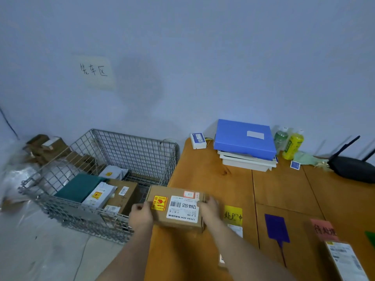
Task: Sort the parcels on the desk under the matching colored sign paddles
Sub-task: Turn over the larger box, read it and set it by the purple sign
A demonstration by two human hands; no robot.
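On the tabletop (223, 179), at its left edge beside the wire cage (113, 159), the cardboard parcel (178, 209) lies long axis left-right, gripped at either end by both hands, left hand (142, 214), right hand (210, 209), the yellow paddle (233, 215) just right.

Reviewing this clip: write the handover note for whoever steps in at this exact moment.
Left hand and right hand grip the ends of a cardboard parcel, held at the desk edge beside the wire basket.
Yellow paddle, purple paddle and pink paddle lie on the desk; a green one barely shows at the right edge.
Done: one parcel lies below pink; a label shows below yellow.
Left: place the held parcel; more parcels sit in the basket.
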